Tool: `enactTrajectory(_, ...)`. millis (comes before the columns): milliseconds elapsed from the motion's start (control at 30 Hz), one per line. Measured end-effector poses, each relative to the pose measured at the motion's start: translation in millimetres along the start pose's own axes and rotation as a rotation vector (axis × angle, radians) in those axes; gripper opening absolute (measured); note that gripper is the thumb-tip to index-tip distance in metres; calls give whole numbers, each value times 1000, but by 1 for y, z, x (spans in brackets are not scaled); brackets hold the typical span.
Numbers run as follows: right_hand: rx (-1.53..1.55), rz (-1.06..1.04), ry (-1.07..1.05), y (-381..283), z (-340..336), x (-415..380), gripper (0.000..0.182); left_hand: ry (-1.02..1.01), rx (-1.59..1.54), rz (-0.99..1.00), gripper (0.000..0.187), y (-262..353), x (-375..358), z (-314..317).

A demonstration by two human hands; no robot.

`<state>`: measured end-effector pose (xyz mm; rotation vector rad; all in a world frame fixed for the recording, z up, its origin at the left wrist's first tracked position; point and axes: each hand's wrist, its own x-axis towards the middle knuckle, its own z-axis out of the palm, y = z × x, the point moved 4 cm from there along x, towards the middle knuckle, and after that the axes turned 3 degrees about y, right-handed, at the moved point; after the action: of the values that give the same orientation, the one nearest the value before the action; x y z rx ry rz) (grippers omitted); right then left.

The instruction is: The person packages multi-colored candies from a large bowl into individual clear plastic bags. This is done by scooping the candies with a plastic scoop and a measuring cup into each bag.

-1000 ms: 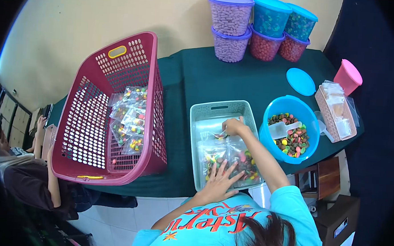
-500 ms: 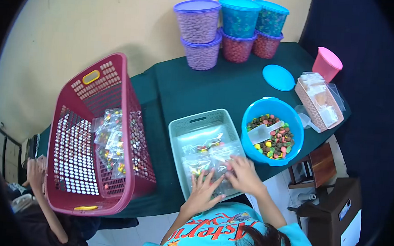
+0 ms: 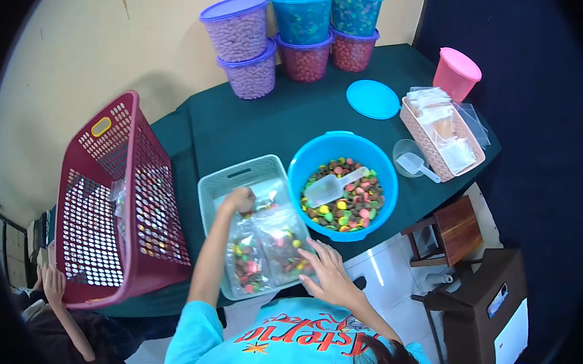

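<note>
A pale green tray in front of me holds clear plastic bags of small round sweets in brown, pink, yellow and green. At the tray's far side, my left hand is closed at the edge of one bag of sweets; its fingertips are mostly hidden. My right hand is open, fingers spread along the right edge of a nearer bag. Another filled bag lies to its left. Just right of the tray stands a blue tub of loose sweets, with a clear scoop lying on them.
A tall maroon basket with filled bags stands left; another person's hand touches its near-left side. Stacked lidded tubs line the back. Right are a blue lid, a pink basket of packets, a cup with a scoop and a pink container.
My left hand has gone from the near bags to the tray's far side and closed. My right hand has shifted to the bag's right edge. The whole view has swung, so things sit further left.
</note>
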<state>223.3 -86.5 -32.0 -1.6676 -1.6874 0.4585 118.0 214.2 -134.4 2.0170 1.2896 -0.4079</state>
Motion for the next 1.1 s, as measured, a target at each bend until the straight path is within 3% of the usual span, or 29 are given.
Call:
enactTrajectory(67,17,33,1,11,-25,-20,50,47,127,3,37,-8,19,-4)
enactTrajectory(133,79,83,26,30,-51,-40,49,368,294,47,37,3,0,-16)
enactTrajectory(200,55,111,42,48,-73,-59,48,608,257,65,39,2,-14,-24)
enactTrajectory(267,75,168,51,66,-96,-77,46,729,-24,289,41,5,-42,-38)
enactTrajectory(300,70,183,76,77,-108,-85,46,766,-227,297,39,5,-64,-43)
enactTrajectory(433,52,267,85,117,-147,-123,40,1251,-659,444,28,110,-222,-34)
enactTrajectory(467,60,290,93,126,-158,-130,39,1497,-512,366,29,120,-248,-20)
enactTrajectory(500,48,312,108,133,-169,-137,37,1749,-525,449,24,156,-267,2)
enactTrajectory(533,41,323,117,141,-177,-143,37,1789,-485,594,22,182,-275,24)
enactTrajectory(567,59,339,123,150,-186,-148,36,1609,-521,831,22,217,-278,47)
enactTrajectory(600,77,354,120,159,-193,-153,35,1216,-569,1004,29,259,-271,71)
enactTrajectory(633,98,353,152,169,-201,-156,32,707,-807,1091,26,306,-261,90)
enactTrajectory(667,90,351,140,175,-210,-157,32,416,-504,1071,25,328,-246,107)
enactTrajectory(700,85,361,145,183,-218,-155,31,308,-402,1184,21,354,-232,126)
enactTrajectory(867,94,383,230,213,-253,-135,29,37,-296,1201,22,418,-190,160)
enactTrajectory(967,45,380,273,230,-271,-124,27,28,-271,1187,22,446,-153,156)
enactTrajectory(1100,30,419,302,245,-305,-118,25,162,-338,1085,21,490,-98,144)
